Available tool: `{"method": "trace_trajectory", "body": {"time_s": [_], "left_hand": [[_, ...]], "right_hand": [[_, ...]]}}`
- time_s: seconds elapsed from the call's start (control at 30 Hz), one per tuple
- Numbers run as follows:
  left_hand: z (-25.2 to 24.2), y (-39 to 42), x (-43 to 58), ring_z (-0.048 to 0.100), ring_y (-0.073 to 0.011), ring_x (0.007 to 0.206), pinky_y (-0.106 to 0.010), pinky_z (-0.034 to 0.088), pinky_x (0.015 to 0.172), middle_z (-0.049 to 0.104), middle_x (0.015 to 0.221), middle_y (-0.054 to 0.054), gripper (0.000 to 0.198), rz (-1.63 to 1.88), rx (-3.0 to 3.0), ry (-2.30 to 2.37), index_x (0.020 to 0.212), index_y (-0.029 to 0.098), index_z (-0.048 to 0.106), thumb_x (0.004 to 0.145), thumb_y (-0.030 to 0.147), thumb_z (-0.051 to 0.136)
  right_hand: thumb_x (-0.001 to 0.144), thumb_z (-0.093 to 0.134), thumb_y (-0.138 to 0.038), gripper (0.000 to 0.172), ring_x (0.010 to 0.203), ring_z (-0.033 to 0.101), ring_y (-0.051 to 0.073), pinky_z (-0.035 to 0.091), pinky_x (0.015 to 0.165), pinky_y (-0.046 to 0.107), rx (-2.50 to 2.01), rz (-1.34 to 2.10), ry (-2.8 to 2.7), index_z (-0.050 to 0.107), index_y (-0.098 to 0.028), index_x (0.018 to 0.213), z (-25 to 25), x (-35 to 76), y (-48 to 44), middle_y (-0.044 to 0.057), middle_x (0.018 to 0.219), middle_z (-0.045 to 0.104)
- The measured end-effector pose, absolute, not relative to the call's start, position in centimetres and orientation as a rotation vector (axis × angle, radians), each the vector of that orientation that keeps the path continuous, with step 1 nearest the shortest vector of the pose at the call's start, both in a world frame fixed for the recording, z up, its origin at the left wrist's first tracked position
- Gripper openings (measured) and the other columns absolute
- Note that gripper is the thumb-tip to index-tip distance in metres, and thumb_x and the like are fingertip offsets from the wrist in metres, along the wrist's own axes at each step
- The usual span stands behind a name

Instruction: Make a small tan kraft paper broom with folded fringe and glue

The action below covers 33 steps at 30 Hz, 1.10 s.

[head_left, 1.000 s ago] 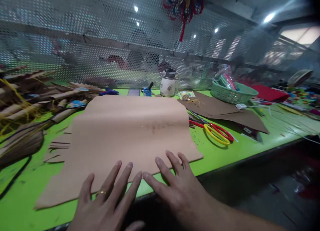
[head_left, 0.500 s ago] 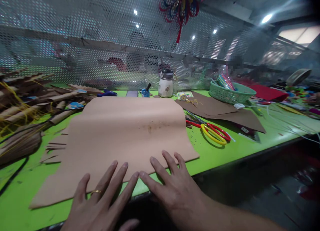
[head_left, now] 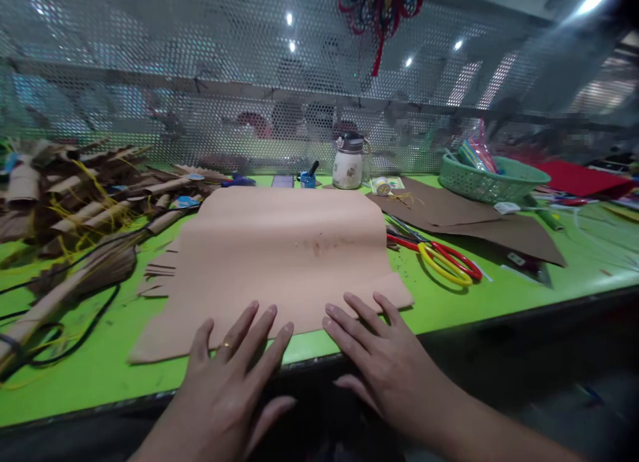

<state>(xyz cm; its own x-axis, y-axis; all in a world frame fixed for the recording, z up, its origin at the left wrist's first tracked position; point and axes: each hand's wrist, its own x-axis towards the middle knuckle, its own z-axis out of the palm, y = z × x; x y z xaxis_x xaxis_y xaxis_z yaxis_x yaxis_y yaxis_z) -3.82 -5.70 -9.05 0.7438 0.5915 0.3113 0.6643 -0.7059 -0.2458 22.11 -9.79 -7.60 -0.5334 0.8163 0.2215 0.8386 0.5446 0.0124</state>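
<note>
A large tan sheet (head_left: 269, 255), curved up along its far side and marked with small brown stains, lies on the green table (head_left: 459, 315). The fingertips of my left hand (head_left: 234, 382), which wears a ring, rest on its near edge with the fingers spread. My right hand (head_left: 384, 355) is open too, its fingertips at the near edge further right. Strips with slits (head_left: 160, 279) stick out at the sheet's left side. Scissors with red and yellow handles (head_left: 449, 262) lie just right of the sheet.
Brown folded paper pieces with yellow strings (head_left: 84, 202) are heaped at the left. Behind the sheet stand a white bottle (head_left: 348, 166) and a blue jar (head_left: 308, 180). Brown sheets (head_left: 464, 212) and a green basket (head_left: 494, 179) lie right. A perforated metal screen (head_left: 224, 116) rises behind.
The view has shifted left, so more of the left heap shows. My hands have moved apart, and the fingertips that nearly met are now separated along the sheet's near edge.
</note>
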Motion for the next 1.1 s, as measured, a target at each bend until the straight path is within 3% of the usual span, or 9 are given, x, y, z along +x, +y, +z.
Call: {"method": "trace_trajectory", "body": {"time_s": [0.27,0.5,0.8,0.93,1.1], "left_hand": [[-9.3,-5.3,-4.0,0.038,-0.0342,0.127,-0.059,0.018,0.104,0.045,0.138,-0.010,0.057,-0.423,-2.591,-0.941,0.134,0.030,0.042,0.081,0.047,0.052],[-9.6,-5.2,-4.1,0.036,-0.0337,0.128,-0.060,0.014,0.105,0.043,0.140,-0.009,0.059,-0.412,-2.603,-0.953,0.137,0.031,0.037,0.082,0.046,0.051],[-9.8,-5.1,-4.1,0.038,-0.0344,0.127,-0.058,0.020,0.104,0.045,0.138,-0.008,0.055,-0.455,-2.597,-0.963,0.134,0.032,0.042,0.082,0.048,0.051],[-9.9,-5.1,-4.1,0.040,-0.0362,0.126,-0.060,0.024,0.102,0.045,0.138,-0.011,0.055,-0.488,-2.604,-0.961,0.133,0.031,0.043,0.082,0.047,0.053],[-8.6,-6.1,-3.6,0.035,-0.0372,0.129,-0.064,0.025,0.099,0.041,0.140,-0.014,0.054,-0.360,-2.669,-1.067,0.135,0.029,0.040,0.084,0.039,0.052]], "right_hand": [[0.086,0.045,-0.053,0.069,0.136,0.022,0.029,0.021,0.108,0.056,-1.557,-0.231,-2.552,0.026,-0.017,0.142,-8.1,26.3,-11.0,0.006,0.147,0.032],[0.087,0.045,-0.050,0.069,0.136,0.023,0.027,0.026,0.107,0.054,-1.706,-0.388,-2.443,0.027,-0.011,0.142,-8.8,28.3,-12.4,0.010,0.148,0.028],[0.088,0.047,-0.041,0.061,0.134,0.028,0.027,0.029,0.106,0.053,-1.731,-0.483,-2.290,0.033,-0.009,0.138,-10.3,28.8,-13.1,0.015,0.142,0.038],[0.086,0.050,-0.044,0.056,0.131,0.033,0.029,0.032,0.103,0.053,-1.746,-0.481,-2.233,0.044,-0.012,0.131,-8.7,29.0,-13.3,0.014,0.135,0.047],[0.086,0.052,-0.042,0.048,0.133,0.028,0.029,0.029,0.105,0.052,-1.531,-0.460,-2.255,0.050,-0.014,0.125,-5.4,25.5,-11.9,0.014,0.140,0.041]]}}
